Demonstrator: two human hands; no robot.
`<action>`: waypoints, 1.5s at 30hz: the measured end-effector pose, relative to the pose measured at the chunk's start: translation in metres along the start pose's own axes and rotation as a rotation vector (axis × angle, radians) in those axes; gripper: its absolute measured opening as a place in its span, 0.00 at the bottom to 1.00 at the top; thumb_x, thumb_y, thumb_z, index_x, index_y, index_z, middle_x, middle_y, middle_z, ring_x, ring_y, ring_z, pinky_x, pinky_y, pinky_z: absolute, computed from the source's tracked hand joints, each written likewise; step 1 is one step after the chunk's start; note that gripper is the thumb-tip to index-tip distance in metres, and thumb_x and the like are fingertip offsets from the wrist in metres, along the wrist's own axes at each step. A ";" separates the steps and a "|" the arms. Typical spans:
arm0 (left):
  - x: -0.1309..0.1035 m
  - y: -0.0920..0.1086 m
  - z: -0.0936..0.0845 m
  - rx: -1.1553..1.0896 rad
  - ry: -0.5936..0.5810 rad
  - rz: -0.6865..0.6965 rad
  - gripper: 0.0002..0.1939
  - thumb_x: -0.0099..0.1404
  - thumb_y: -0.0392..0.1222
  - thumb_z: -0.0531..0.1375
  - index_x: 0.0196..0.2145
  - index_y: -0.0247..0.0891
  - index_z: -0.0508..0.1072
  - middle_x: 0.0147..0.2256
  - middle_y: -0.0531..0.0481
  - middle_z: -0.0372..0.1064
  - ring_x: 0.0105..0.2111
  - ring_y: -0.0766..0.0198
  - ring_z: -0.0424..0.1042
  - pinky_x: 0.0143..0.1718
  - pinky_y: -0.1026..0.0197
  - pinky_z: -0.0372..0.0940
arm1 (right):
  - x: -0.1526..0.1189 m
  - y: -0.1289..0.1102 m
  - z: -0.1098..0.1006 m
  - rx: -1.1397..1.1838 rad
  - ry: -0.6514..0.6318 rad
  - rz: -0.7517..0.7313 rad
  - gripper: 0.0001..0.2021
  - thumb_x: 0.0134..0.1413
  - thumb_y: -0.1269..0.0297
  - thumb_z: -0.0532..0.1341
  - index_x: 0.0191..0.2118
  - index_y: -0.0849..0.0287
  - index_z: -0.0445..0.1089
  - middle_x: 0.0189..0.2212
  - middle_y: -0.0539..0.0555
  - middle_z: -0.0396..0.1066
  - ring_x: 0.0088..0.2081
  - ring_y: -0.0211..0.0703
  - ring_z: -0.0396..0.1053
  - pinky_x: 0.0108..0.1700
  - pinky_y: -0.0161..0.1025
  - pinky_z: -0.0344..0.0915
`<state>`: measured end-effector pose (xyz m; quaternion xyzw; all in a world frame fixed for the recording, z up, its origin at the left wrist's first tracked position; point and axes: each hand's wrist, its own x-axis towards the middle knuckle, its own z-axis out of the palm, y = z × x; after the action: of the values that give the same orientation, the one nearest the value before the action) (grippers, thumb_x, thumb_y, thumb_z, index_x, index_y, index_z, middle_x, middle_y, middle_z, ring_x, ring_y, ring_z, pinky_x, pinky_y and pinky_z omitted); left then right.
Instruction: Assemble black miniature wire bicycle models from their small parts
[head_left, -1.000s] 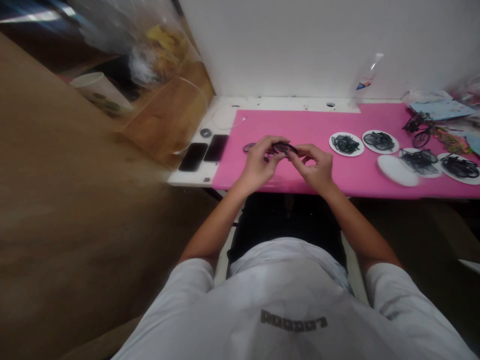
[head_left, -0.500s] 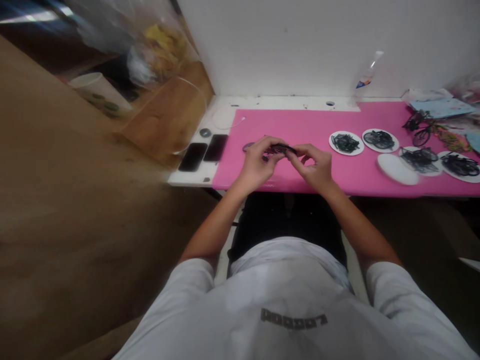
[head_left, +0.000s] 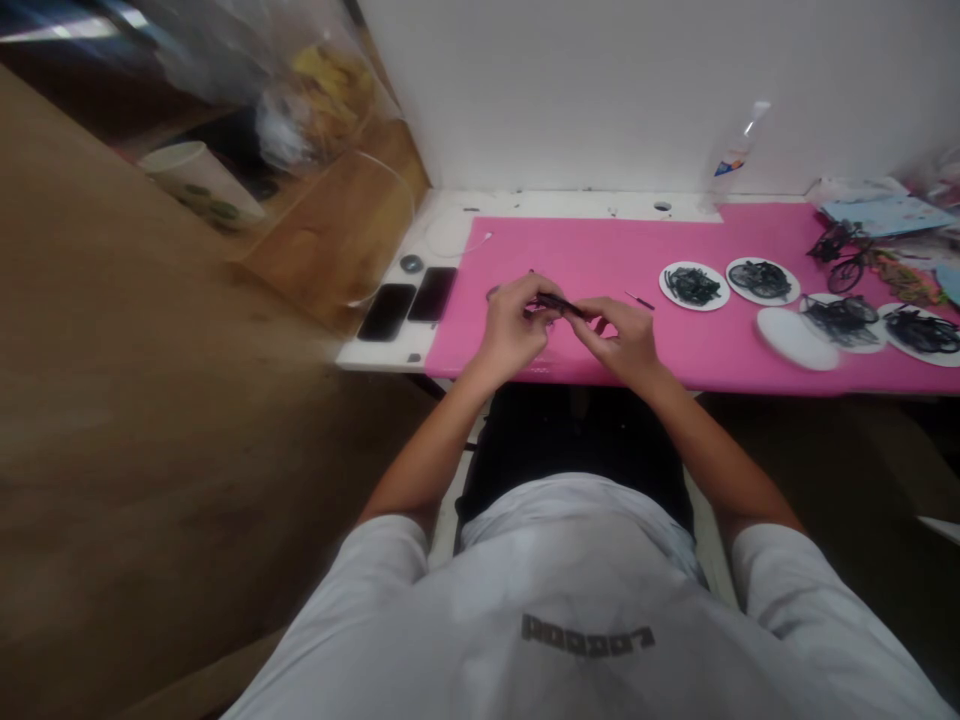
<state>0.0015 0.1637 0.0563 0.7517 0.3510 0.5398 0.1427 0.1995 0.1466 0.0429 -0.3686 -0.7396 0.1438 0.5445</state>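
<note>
Between both hands, just above the pink mat, is a thin black part seen almost edge-on; its kind is hard to make out. My left hand pinches its left end between thumb and fingers. The thumb and fingertips of my right hand close on its right end. A small dark object lies partly hidden behind my left hand. To the right of my right hand lies a thin screwdriver-like tool on the mat.
White plates with black plastic parts stand on the right, near an overlapping white plate or lid. A small black model bicycle is behind them. Two phones lie left. A clear bottle stands by the wall.
The black part has turned from an open oval to nearly edge-on. My right hand has shifted slightly left and down, and the thin tool beside it now shows.
</note>
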 end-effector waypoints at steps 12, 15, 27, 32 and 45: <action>0.006 -0.012 -0.003 -0.284 -0.046 -0.196 0.17 0.60 0.44 0.79 0.46 0.40 0.85 0.40 0.45 0.84 0.38 0.59 0.83 0.43 0.57 0.76 | 0.011 0.008 -0.010 0.098 -0.061 0.059 0.22 0.57 0.37 0.75 0.42 0.51 0.84 0.35 0.53 0.80 0.37 0.45 0.74 0.35 0.42 0.74; 0.008 -0.011 -0.011 -0.326 -0.112 -0.240 0.15 0.59 0.48 0.80 0.42 0.40 0.87 0.38 0.44 0.84 0.38 0.56 0.83 0.44 0.54 0.77 | 0.011 0.008 -0.010 0.115 -0.106 0.066 0.22 0.59 0.37 0.74 0.41 0.52 0.84 0.35 0.53 0.79 0.37 0.45 0.73 0.35 0.41 0.73; 0.013 -0.063 -0.027 -0.065 -0.238 -0.300 0.17 0.73 0.54 0.68 0.47 0.37 0.87 0.42 0.40 0.85 0.39 0.56 0.82 0.45 0.55 0.75 | 0.015 0.020 -0.011 0.199 -0.090 0.246 0.21 0.57 0.42 0.75 0.43 0.54 0.83 0.39 0.55 0.82 0.40 0.46 0.77 0.36 0.41 0.76; 0.006 -0.100 -0.035 0.184 -0.411 -0.330 0.05 0.65 0.43 0.71 0.34 0.39 0.84 0.33 0.45 0.81 0.32 0.57 0.75 0.41 0.52 0.72 | 0.017 0.022 -0.014 0.200 -0.046 0.290 0.21 0.57 0.41 0.75 0.42 0.55 0.82 0.38 0.54 0.80 0.38 0.45 0.76 0.36 0.41 0.75; -0.011 -0.129 -0.010 0.332 -0.399 -0.245 0.19 0.66 0.33 0.61 0.52 0.42 0.80 0.58 0.39 0.69 0.55 0.48 0.72 0.58 0.45 0.72 | 0.007 0.073 -0.012 -0.064 -0.222 0.490 0.22 0.54 0.58 0.74 0.54 0.53 0.76 0.31 0.49 0.75 0.34 0.47 0.73 0.41 0.44 0.69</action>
<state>-0.0579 0.2468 -0.0238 0.8082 0.4875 0.2952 0.1481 0.2381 0.1992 0.0076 -0.5357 -0.6876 0.2872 0.3972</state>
